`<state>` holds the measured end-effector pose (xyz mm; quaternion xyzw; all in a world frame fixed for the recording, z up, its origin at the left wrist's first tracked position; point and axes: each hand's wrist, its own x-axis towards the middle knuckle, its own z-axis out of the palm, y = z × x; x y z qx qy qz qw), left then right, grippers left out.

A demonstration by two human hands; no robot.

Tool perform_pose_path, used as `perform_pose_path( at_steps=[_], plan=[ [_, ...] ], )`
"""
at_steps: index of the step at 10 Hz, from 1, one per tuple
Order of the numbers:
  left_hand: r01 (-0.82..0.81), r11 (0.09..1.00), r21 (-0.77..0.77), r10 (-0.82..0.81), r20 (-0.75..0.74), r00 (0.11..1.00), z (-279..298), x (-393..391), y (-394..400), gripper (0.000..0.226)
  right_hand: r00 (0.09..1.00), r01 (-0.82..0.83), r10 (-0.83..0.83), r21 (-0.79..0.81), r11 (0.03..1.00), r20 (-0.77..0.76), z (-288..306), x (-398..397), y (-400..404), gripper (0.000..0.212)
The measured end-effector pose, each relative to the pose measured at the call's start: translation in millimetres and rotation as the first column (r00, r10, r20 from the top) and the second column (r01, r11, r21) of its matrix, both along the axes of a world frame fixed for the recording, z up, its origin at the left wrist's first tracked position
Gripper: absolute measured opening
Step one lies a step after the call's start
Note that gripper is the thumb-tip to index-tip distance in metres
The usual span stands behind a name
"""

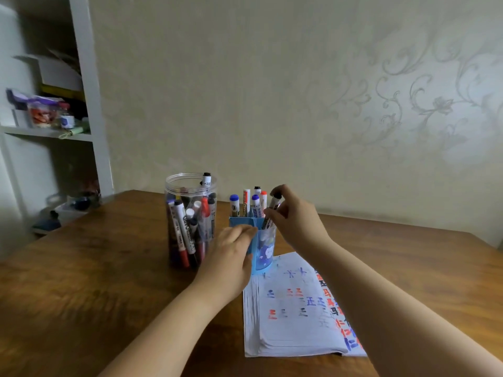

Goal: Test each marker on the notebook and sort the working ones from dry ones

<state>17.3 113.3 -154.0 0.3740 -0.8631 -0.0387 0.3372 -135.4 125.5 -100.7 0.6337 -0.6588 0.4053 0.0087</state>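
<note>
My right grip pinches a black-capped marker, tip down in the blue holder. Left grip curls round the holder, hiding its left side. Clear jar of markers just left; notebook lies near on the desk.

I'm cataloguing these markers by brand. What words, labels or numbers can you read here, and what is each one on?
"AKER", probably the end of "MARKER": on a blue-capped marker in the blue pen holder.
Print on the white marker in the clear jar: too blurred to read.
Label on the black-capped marker sticking out of the jar: too small.
Strokes on the notebook: blue, red and black handwritten marks, blurred.
</note>
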Motion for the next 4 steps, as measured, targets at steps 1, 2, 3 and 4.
perform_pose_path(
  at_steps=[1, 2, 3, 4],
  plan=[
    [0.006, 0.999, 0.041, -0.006, -0.006, 1.0, 0.8, 1.1, 1.4, 0.053, 0.988, 0.068, -0.059, 0.061, 0.996, -0.139, -6.6, 0.4, -0.7, 0.035],
    [-0.006, 0.996, 0.088, 0.006, -0.004, 1.0, -0.5, 2.8, 2.5, 0.055, 0.96, 0.146, -0.117, 0.099, 0.984, -0.256, -9.3, -3.7, -0.8, 0.043],
    [-0.015, 0.99, 0.14, 0.015, 0.003, 1.0, -4.4, 5.2, 5.4, 0.052, 0.945, 0.16, -0.107, 0.151, 0.975, -0.308, -9.0, -1.0, 1.9, 0.049],
    [-0.015, 0.99, 0.143, 0.011, 0.031, 0.999, -5.3, 5.9, 6.5, 0.051, 0.982, 0.068, -0.04, 0.146, 0.987, -0.186, -13.3, -4.6, 3.5, 0.059]
  ],
)
